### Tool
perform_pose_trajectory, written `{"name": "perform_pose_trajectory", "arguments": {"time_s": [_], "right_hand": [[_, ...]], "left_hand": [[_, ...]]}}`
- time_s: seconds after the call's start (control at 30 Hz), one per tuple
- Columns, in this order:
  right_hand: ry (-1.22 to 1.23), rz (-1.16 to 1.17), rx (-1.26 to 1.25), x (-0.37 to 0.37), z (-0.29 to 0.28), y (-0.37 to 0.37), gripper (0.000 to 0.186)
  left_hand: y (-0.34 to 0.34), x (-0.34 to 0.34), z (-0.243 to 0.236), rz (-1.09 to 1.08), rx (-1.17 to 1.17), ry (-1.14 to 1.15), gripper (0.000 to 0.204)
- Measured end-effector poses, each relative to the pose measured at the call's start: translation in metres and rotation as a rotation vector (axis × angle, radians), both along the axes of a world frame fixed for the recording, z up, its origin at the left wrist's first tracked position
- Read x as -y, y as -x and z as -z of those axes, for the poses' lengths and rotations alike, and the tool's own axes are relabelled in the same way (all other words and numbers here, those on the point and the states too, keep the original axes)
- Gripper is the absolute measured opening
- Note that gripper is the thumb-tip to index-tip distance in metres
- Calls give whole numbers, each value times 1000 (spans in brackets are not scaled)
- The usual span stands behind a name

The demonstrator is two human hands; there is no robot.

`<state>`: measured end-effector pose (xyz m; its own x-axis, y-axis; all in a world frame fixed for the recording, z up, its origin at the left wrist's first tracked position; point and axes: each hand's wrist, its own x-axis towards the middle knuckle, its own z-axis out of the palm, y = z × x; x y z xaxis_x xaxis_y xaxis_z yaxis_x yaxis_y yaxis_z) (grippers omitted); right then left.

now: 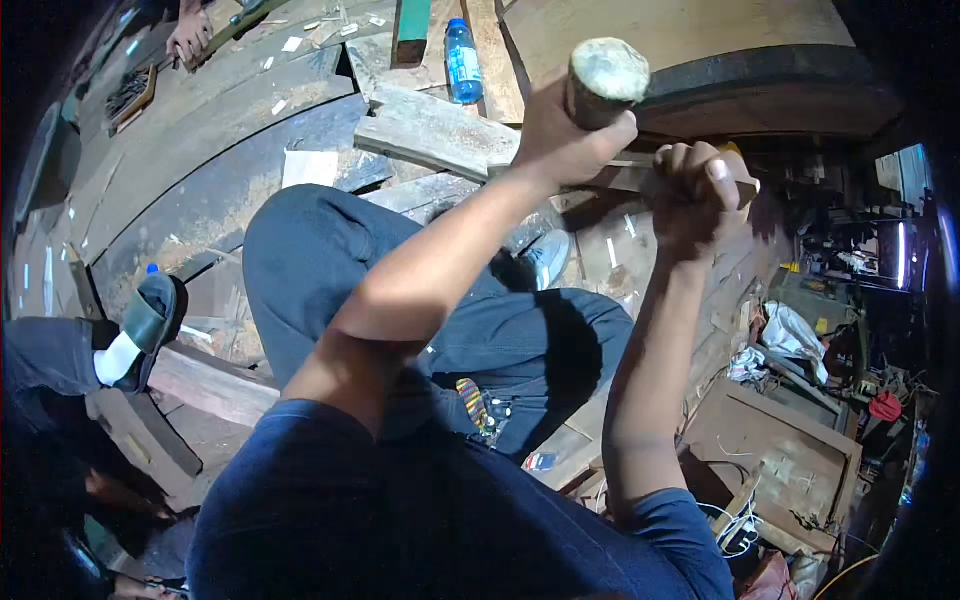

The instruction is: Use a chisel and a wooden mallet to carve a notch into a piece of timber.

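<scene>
My left hand (pixel 565 140), raised at the upper middle, is closed round a thick round wooden mallet (pixel 610 72). Its pale, worn end faces up toward me, and the rest is partly hidden by my fingers. To the right, my right hand (pixel 695 195) makes a fist with the thumb on top. A yellow bit (pixel 734 149) shows just beyond the knuckles, and light wood (pixel 751 190) sticks out beside the thumb; most of what the fist holds is hidden. Behind the two hands runs a narrow wooden strip (pixel 625 177).
A large wooden panel with a dark curved edge (pixel 760 70) stands beyond my hands. Planks (pixel 440 135), a blue bottle (pixel 463 62) and wood scraps lie ahead. Another person's hand (pixel 189 38) is far left; a sandalled foot (pixel 152 320) is nearer. Clutter and a wooden frame (pixel 790 440) lie right.
</scene>
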<state>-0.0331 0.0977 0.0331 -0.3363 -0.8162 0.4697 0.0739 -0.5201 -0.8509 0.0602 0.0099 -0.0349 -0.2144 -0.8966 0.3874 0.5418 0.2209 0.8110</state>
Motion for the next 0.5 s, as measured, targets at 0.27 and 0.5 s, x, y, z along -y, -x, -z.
{"name": "perform_pose_trajectory", "arguments": {"time_s": [0.27, 0.5], "right_hand": [[11, 68, -55, -6, -3, 4, 30], [28, 77, 36, -10, 3, 18, 33]], "left_hand": [[-18, 21, -14, -110, -159, 57, 9], [-4, 9, -8, -2, -241, -205, 11]]}}
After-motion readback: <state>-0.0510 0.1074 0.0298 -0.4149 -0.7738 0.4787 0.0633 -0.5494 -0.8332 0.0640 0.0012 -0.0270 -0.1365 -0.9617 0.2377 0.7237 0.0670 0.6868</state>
